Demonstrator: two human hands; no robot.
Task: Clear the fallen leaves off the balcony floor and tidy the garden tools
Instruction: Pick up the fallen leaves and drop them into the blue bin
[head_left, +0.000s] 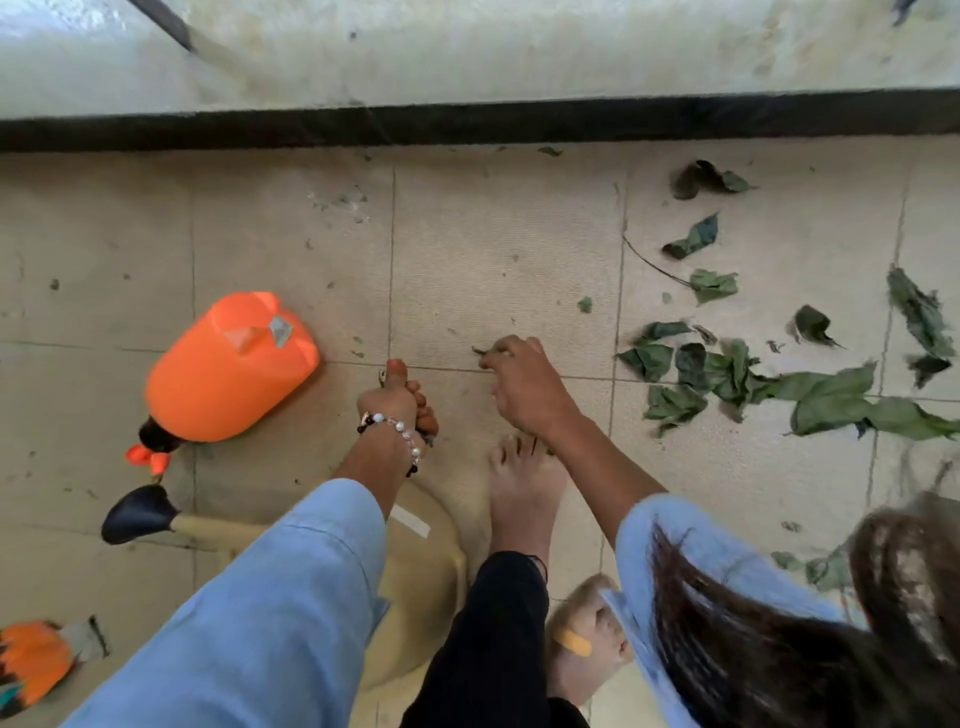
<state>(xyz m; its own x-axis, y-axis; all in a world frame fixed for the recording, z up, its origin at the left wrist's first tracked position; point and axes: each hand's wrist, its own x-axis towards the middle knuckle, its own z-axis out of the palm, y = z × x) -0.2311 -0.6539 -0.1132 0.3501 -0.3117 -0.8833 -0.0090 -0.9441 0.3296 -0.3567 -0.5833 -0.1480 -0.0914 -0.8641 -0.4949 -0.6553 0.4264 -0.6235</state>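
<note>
A person is crouching on a tiled floor (493, 249). The right hand (524, 384) is pinching a leaf scrap (480, 351), with more leaves (727, 374) lying right of it. The left hand (397, 397) is clenching something I cannot identify, right of an orange sprayer (228, 369).

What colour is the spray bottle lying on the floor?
Bright orange body with a black neck, lying on its side; spray bottle shows in the head view.

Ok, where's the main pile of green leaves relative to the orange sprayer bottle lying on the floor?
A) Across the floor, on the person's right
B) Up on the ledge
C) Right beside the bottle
A: the leaf pile lies on the tiles far right; the orange sprayer bottle lies left.
</note>
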